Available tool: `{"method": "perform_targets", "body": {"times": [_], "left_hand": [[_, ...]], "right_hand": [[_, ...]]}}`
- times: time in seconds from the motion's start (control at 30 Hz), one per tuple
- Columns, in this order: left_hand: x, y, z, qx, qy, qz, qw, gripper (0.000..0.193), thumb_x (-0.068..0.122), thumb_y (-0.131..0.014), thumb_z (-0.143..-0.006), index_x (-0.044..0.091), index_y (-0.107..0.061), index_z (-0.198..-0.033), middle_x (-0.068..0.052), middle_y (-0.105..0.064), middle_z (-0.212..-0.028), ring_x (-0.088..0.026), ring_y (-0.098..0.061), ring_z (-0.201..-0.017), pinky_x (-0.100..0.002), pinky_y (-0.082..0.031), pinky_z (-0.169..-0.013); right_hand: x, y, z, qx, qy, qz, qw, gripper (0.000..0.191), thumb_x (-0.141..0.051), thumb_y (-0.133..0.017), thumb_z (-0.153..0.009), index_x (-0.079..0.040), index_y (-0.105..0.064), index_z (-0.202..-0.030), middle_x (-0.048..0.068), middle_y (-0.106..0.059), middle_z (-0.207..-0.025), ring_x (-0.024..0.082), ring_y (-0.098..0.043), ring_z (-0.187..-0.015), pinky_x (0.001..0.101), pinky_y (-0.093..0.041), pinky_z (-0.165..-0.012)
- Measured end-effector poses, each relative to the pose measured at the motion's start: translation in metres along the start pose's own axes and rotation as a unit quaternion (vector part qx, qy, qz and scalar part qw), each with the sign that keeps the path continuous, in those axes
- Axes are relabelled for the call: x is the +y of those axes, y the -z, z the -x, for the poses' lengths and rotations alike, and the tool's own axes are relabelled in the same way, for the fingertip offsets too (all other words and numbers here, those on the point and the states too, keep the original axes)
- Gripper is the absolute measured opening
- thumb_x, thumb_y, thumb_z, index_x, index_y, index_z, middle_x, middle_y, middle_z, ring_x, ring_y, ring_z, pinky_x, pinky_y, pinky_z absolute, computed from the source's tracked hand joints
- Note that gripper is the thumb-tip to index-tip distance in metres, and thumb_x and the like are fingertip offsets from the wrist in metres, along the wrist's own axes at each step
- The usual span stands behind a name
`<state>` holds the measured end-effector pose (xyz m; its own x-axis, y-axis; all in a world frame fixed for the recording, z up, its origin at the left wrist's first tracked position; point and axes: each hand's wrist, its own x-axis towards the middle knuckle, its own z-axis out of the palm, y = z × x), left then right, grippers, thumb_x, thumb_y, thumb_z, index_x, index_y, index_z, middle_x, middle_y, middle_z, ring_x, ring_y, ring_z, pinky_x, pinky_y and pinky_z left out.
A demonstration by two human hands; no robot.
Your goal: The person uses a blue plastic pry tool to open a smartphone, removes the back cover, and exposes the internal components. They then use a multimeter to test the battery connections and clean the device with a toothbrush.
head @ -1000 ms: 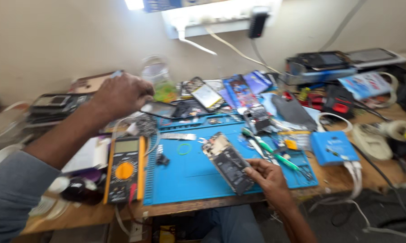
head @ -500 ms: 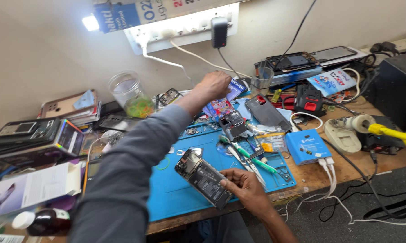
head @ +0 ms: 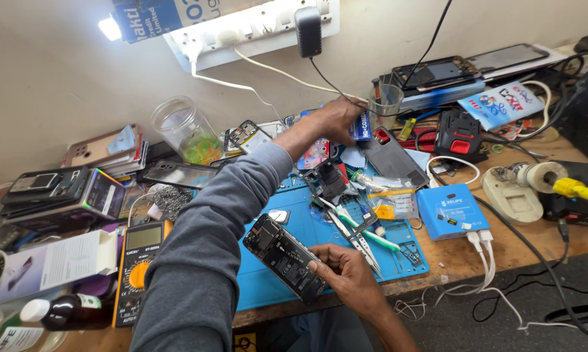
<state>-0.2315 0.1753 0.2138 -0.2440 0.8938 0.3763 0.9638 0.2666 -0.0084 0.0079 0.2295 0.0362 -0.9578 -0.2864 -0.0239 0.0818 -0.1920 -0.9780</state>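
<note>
Right hand (head: 346,270) at the near edge of the blue work mat (head: 268,287), fingers pinched on the lower end of the opened phone (head: 284,257) — back off, board showing, lying tilted across the mat's front. Same grip as half a second ago; phone has barely shifted. Tweezers (head: 356,244) and a green-handled tool (head: 362,231) lie just beside it, touching or nearly so.

What changed: the left arm, grey sleeve, swung from the left side of the bench over the yellow multimeter (head: 137,270) to the back. Left hand (head: 336,120) is now closed around a small blue item (head: 362,127) near the clear plastic cup (head: 385,104) — exact grip can't be told, fingers partly hidden.

Room: tight. Mat's right half is littered; blue box (head: 450,212) with white cables sits just off it. Bench front edge is right under the phone — overhang risk. Back wall is crowded with stacked phones.
</note>
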Motion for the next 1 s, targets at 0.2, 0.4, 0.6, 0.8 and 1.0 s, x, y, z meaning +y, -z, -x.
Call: {"method": "perform_targets", "body": {"times": [0.2,0.4,0.6,0.8,1.0], "left_hand": [[-0.004,0.018,0.005,-0.103,0.072,0.144,0.982,0.069,0.021,-0.080,-0.063,-0.004,-0.060,-0.125,-0.021,-0.071,-0.099,-0.036,-0.072,-0.091,-0.043,-0.057,-0.084],[0.011,0.010,0.015,-0.049,0.112,0.047,0.991,0.017,0.008,-0.058,-0.091,-0.001,-0.068,-0.102,-0.023,-0.072,-0.087,-0.041,-0.070,-0.080,-0.053,-0.054,-0.071],[0.029,-0.006,0.013,-0.085,0.034,-0.171,0.981,0.015,0.009,-0.050,-0.102,-0.005,-0.054,-0.104,-0.020,-0.067,-0.084,-0.031,-0.071,-0.061,-0.043,-0.060,-0.050],[0.042,0.005,0.018,0.097,0.134,0.056,0.985,0.029,0.015,-0.051,-0.098,0.000,-0.040,-0.121,-0.019,-0.062,-0.079,-0.037,-0.065,-0.057,-0.049,-0.053,-0.049],[0.049,0.011,0.015,0.235,0.114,0.186,0.947,0.014,0.024,-0.045,-0.113,0.011,-0.040,-0.111,-0.015,-0.064,-0.082,-0.033,-0.066,-0.062,-0.052,-0.047,-0.057]], "right_hand": [[-0.003,-0.001,0.001,0.014,-0.008,0.029,0.999,0.027,-0.008,-0.069,-0.093,0.005,-0.075,-0.116,0.006,-0.078,-0.086,0.006,-0.069,-0.073,0.0230,-0.056,-0.064],[-0.010,-0.004,0.003,0.020,-0.010,0.049,0.999,0.027,-0.010,-0.070,-0.092,0.003,-0.075,-0.115,0.004,-0.079,-0.085,0.005,-0.068,-0.072,0.0223,-0.055,-0.062],[-0.011,-0.005,0.004,0.019,0.001,0.049,0.999,0.028,-0.011,-0.070,-0.092,0.005,-0.075,-0.116,0.004,-0.078,-0.085,0.005,-0.068,-0.073,0.0221,-0.056,-0.065],[-0.009,-0.007,0.003,0.029,0.003,0.060,0.998,0.029,-0.012,-0.070,-0.093,0.005,-0.074,-0.115,0.004,-0.078,-0.085,0.005,-0.068,-0.072,0.0222,-0.055,-0.064],[-0.005,-0.007,0.004,0.038,0.002,0.081,0.996,0.028,-0.012,-0.071,-0.093,0.004,-0.074,-0.115,0.004,-0.077,-0.083,0.006,-0.067,-0.072,0.0226,-0.054,-0.063]]}}
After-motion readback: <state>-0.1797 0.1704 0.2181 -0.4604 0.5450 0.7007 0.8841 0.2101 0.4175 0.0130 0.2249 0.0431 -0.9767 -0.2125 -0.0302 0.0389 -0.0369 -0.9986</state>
